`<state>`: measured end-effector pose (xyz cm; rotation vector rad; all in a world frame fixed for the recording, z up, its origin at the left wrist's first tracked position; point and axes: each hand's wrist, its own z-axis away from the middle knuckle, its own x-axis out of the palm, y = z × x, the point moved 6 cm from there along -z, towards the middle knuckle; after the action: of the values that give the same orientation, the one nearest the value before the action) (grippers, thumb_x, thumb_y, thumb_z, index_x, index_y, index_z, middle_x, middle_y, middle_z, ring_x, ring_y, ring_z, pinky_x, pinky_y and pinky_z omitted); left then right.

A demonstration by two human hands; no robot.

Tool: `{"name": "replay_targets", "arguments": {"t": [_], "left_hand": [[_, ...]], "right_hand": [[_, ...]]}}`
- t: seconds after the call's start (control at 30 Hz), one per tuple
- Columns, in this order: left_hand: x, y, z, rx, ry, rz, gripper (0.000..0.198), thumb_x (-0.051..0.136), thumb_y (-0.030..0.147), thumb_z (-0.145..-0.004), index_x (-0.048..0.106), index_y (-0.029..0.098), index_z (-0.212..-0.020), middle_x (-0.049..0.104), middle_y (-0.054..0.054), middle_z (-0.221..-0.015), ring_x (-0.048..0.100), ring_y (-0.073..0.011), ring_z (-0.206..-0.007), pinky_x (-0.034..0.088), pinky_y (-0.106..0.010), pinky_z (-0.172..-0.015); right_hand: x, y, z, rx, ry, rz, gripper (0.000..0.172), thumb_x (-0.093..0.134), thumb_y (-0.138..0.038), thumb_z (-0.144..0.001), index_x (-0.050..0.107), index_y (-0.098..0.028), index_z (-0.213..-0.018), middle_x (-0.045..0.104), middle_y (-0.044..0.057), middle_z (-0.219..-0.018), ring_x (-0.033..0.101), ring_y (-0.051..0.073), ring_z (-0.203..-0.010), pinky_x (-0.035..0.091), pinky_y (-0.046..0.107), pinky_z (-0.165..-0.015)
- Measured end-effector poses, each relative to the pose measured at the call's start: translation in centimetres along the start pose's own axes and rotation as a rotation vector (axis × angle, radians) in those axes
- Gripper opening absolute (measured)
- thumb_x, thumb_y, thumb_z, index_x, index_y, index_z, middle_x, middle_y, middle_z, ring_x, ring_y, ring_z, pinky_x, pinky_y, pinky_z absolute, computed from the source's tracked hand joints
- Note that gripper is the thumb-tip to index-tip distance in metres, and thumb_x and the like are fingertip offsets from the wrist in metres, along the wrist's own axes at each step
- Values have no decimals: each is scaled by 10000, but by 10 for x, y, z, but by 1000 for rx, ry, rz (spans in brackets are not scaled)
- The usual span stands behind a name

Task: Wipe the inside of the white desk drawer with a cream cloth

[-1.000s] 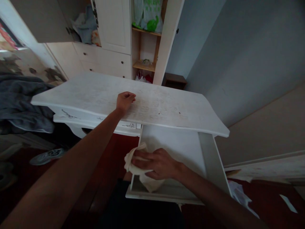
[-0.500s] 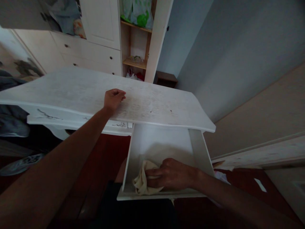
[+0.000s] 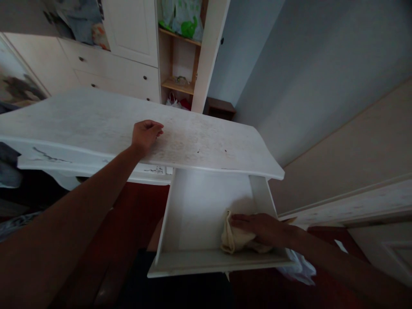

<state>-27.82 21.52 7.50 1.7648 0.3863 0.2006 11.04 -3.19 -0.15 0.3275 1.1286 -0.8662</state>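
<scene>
My right hand (image 3: pixel 257 227) is inside the pulled-out white drawer (image 3: pixel 189 206), closed on a cream-coloured cloth (image 3: pixel 236 238). The cloth lies bunched against the drawer's bottom, near its front right corner. My left hand (image 3: pixel 146 134) rests on the white desk top (image 3: pixel 103 111), its fingers curled and pressed together. Whether anything small is between those fingers, I cannot make out. Brownish smudges and a few dark specks mark the desk top to the right of this hand.
Behind the desk stands a white wardrobe (image 3: pixel 131 30) with an open door (image 3: pixel 210 56) and plastic bags (image 3: pixel 182 19) on a shelf. A grey wall (image 3: pixel 309 64) runs along the right. A whitish plastic bag (image 3: pixel 299 268) lies on the floor beside the drawer.
My right hand has slid the cloth rightward along the drawer's bottom, from the front left to the front right. My left hand has stayed at its place on the desk. The view shifted slightly.
</scene>
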Motion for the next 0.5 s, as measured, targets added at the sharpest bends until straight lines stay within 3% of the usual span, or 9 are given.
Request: {"name": "replay_targets", "arguments": {"t": [0.1, 0.2, 0.33, 0.5], "left_hand": [[1, -1, -1, -1, -6, -16, 59, 637, 238, -689, 682, 200, -688, 645, -22, -636, 569, -156, -602, 475, -298, -613], [1, -1, -1, 12, -3, -24, 61, 628, 229, -684, 682, 200, -683, 646, -25, -641, 570, -152, -601, 482, -299, -620], [0, 0, -1, 16, 2, -25, 57, 643, 234, -680, 684, 195, -675, 647, -23, -638, 566, -146, -602, 475, -284, -604], [-1, 2, 0, 3, 20, -45, 49, 659, 237, -666, 681, 193, -671, 648, -14, -631, 561, -141, -599, 465, -266, -575]], "right_hand": [[8, 9, -4, 8, -23, 144, 753, 617, -29, -792, 466, -232, -1502, 517, 133, -1525, 658, 290, -1214, 547, 403, -964], [3, 16, -14, -13, 101, 273, 596, 549, -19, -864, 551, -231, -1421, 577, 139, -1468, 672, 285, -1171, 551, 442, -948], [-14, 31, -28, -41, 297, 400, 394, 568, -78, -920, 650, -215, -1281, 651, 141, -1369, 625, 286, -1214, 470, 522, -1060], [-33, 51, -44, -36, 511, 443, 318, 541, -100, -952, 677, -183, -1227, 655, 158, -1345, 567, 287, -1258, 404, 542, -1119]]}}
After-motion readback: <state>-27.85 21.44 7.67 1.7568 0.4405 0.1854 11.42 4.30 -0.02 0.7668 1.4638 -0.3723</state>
